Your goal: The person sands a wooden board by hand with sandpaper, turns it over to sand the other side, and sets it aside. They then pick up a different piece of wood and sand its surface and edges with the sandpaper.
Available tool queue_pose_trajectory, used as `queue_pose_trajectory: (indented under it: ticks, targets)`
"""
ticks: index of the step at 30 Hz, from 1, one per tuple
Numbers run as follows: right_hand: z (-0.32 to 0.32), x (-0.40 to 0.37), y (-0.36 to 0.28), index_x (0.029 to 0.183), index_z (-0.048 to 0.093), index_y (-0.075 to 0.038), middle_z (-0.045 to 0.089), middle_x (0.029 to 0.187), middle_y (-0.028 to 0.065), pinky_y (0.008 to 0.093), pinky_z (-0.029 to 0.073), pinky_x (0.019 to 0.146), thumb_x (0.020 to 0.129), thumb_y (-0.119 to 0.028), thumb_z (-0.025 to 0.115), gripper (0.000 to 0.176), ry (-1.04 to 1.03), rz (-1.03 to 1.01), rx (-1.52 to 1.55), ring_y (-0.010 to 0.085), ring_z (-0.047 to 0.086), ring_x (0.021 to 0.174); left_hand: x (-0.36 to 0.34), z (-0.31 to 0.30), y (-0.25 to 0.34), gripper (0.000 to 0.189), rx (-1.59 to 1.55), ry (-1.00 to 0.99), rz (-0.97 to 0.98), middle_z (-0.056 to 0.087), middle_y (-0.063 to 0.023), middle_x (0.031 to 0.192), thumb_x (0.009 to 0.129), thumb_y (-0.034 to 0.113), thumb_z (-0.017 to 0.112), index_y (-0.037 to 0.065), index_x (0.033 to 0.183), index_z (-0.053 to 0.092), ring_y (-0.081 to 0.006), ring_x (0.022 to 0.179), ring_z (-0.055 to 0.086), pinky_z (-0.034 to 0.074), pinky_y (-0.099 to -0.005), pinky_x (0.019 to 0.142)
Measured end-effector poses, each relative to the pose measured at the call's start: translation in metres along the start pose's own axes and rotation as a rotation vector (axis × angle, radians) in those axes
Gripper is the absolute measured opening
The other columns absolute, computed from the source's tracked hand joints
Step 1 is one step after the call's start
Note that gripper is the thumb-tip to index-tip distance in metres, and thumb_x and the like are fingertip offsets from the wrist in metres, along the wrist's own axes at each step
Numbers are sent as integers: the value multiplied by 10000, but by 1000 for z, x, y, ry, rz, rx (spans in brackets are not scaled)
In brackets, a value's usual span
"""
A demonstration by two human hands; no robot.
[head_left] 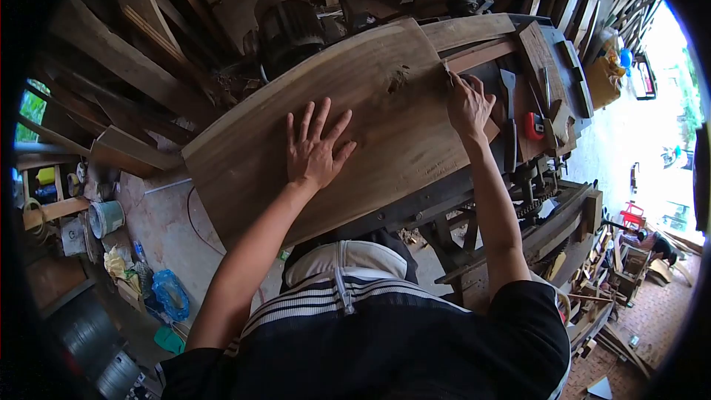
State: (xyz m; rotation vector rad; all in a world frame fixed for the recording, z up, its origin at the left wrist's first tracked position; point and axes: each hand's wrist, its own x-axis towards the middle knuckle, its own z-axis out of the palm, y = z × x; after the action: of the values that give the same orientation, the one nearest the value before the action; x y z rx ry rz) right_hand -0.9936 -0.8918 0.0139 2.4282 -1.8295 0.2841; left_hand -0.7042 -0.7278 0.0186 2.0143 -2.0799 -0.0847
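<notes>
A wide wooden board (pixel 400 130) with a dark knot lies across a dark metal machine bed (pixel 415 204) in front of me. My left hand (pixel 315 152) rests flat on the board's left half with its fingers spread. At the board's right edge is my right hand (pixel 470 107), its fingers curled in a pinch near the edge. A thin bit of something shows at those fingertips, too small to name. Just right of that hand lie a flat metal tool (pixel 509 92), a red tape measure (pixel 533 126) and several wood pieces.
An electric motor (pixel 289 26) stands behind the board. Long planks (pixel 126 59) lean at the far left. A grey bucket (pixel 107 217) and a blue plastic bundle (pixel 170 295) are on the left floor. Another person (pixel 655 244) bends low at the far right, near scrap wood.
</notes>
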Motion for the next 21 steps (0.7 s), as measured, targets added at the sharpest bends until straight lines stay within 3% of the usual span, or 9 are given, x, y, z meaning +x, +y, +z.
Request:
queue_pose_trajectory:
  ticks: [1, 3, 7, 10, 11, 12, 16, 19, 21]
  targets:
    - [4, 1, 3, 1263, 592, -219, 675, 1117, -12, 508, 341, 865, 873, -180, 487, 406, 90, -33, 47, 206, 492, 1226, 0, 0, 1, 579, 1, 5, -1, 242, -48, 1569, 896, 516, 549, 362, 1436, 412, -315, 1431, 237, 119, -589, 1156]
    - [-11, -19, 3, 1279, 584, -226, 664, 1147, -16, 507, 342, 861, 874, -173, 487, 420, 61, -12, 14, 203, 492, 1226, 2, -2, -1, 582, 4, -29, 25, 240, -53, 1569, 912, 517, 532, 357, 1452, 389, -324, 1429, 231, 126, -583, 1156]
    - [-17, -30, 5, 1329, 544, -242, 629, 1233, -60, 508, 343, 867, 882, -197, 499, 452, -110, 80, -37, 209, 487, 1231, 4, -3, -5, 587, -23, -48, 71, 229, -48, 1573, 902, 517, 547, 362, 1447, 395, -318, 1436, 214, 124, -576, 1162]
    - [4, -1, -7, 1381, 476, -245, 610, 1277, -79, 503, 341, 870, 887, -192, 491, 497, 80, 42, -87, 213, 448, 1271, 4, -2, -4, 583, -29, -48, 81, 229, -42, 1572, 903, 510, 551, 362, 1446, 396, -311, 1438, 207, 120, -575, 1163]
    - [11, 6, -10, 1374, 481, -234, 577, 1327, -67, 520, 334, 881, 888, -181, 476, 489, 3, 112, -1, 240, 430, 1287, 4, -1, -3, 582, -20, -44, 70, 230, -41, 1572, 904, 510, 551, 362, 1446, 397, -309, 1438, 207, 120, -575, 1162]
    - [12, 2, -13, 1375, 480, -229, 552, 1356, -64, 533, 331, 886, 876, -161, 489, 503, 59, 96, 20, 253, 420, 1293, 3, -1, -4, 582, -9, -20, 81, 233, -37, 1572, 907, 512, 543, 365, 1449, 390, -309, 1436, 216, 122, -571, 1161]
    - [-21, -76, -24, 1384, 473, -207, 477, 1433, -39, 574, 326, 900, 786, -62, 555, 621, 39, -17, -13, 274, 367, 1330, 5, 2, -1, 578, -13, -26, 91, 253, -42, 1567, 899, 528, 537, 368, 1439, 405, -304, 1434, 233, 99, -566, 1168]
    - [-44, -141, -31, 1384, 486, -222, 468, 1443, -35, 485, 320, 920, 794, -78, 556, 612, -31, -125, 14, 261, 365, 1335, 1, 4, -2, 590, 74, 7, 84, 253, -22, 1566, 914, 524, 515, 381, 1463, 355, -286, 1422, 258, 126, -559, 1164]
    - [-40, -152, -6, 1399, 482, -224, 434, 1478, -45, 447, 325, 883, 768, -87, 566, 652, -17, -66, -53, 244, 363, 1327, 0, 6, -4, 587, 66, 21, 86, 252, -15, 1568, 917, 536, 502, 388, 1464, 349, -283, 1424, 256, 134, -562, 1162]
